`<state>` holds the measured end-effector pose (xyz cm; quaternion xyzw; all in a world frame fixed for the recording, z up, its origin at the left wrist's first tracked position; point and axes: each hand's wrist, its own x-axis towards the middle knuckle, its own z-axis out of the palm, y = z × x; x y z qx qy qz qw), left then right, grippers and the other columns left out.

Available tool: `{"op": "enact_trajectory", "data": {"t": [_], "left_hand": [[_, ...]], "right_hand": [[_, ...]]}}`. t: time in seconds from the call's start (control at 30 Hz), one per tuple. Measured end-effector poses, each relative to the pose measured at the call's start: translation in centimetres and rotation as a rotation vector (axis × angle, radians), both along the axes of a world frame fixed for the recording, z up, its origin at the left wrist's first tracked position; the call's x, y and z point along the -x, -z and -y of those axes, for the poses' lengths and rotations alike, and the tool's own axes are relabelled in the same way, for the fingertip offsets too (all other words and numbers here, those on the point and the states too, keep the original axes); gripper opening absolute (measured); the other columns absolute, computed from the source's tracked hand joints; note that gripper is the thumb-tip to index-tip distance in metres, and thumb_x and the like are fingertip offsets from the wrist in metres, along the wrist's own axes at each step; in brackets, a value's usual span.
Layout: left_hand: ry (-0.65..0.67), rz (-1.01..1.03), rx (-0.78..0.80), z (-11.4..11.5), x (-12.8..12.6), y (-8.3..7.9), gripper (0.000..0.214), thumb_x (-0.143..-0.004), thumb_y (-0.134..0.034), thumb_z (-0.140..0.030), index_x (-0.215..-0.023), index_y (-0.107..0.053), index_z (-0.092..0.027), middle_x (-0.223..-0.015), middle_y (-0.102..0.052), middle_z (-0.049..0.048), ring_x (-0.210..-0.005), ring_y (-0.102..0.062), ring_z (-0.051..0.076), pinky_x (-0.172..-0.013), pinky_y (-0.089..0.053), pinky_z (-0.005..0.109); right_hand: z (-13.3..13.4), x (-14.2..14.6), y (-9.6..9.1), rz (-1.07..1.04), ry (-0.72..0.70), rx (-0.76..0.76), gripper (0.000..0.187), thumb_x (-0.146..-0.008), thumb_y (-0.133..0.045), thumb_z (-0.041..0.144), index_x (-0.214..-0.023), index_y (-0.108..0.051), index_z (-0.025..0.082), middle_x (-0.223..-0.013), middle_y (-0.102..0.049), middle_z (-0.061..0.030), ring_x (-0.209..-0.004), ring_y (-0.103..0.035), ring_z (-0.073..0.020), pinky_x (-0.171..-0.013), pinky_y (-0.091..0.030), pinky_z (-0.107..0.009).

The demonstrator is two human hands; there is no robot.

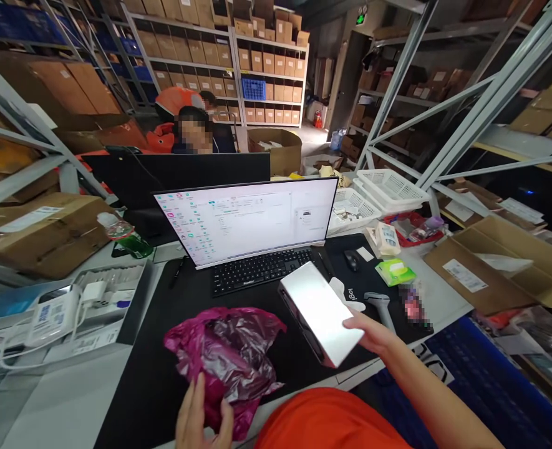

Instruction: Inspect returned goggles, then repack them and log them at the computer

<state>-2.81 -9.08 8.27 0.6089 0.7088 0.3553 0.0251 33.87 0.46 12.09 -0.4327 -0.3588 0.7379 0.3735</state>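
A white box (320,305) with a dark printed side is in my right hand (373,333), which grips its near right end. The box is tilted above the black desk mat (135,380). A crumpled magenta plastic bag (233,349) lies on the mat to the left. At the bag's near left edge is my left hand (203,415), fingers spread and touching the plastic. Just behind the box are a black keyboard (257,274) and a lit monitor (257,218). A handheld barcode scanner (378,302) lies to the right of the box.
A mouse (351,260) and a green tissue pack (396,272) lie at the right. White baskets (392,187) and an open carton (472,268) stand beyond. On the left are a grey tray (135,312) of cables and a green bottle (135,243). Two people sit or bend behind the monitors.
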Motion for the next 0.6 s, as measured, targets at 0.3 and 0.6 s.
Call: {"op": "enact_trajectory", "data": {"t": [0.3, 0.6], "left_hand": [[0.323, 0.153, 0.366, -6.2, -4.1, 5.9, 0.073, -0.086, -0.044, -0.021, -0.157, -0.024, -0.017, -0.165, -0.031, 0.0131, -0.153, -0.029, 0.025, -0.124, -0.034, 0.041], [0.304, 0.009, 0.427, -6.1, -1.6, 6.7, 0.09, -0.079, -0.04, -0.005, -0.162, -0.009, -0.019, -0.166, -0.029, 0.0122, -0.155, -0.022, 0.021, -0.128, -0.027, 0.042]], "right_hand": [[4.1, 2.8, 1.9, -0.406, -0.131, 0.273, 0.082, -0.064, -0.072, 0.046, -0.137, -0.058, 0.012, -0.131, -0.068, -0.018, -0.127, -0.06, -0.0358, -0.109, -0.044, -0.05], [-0.1, 9.9, 10.2, -0.501, -0.216, 0.618, 0.057, -0.072, -0.059, 0.045, -0.113, -0.065, 0.006, -0.095, -0.074, -0.0182, -0.086, -0.072, -0.0289, -0.086, -0.055, -0.046]]}}
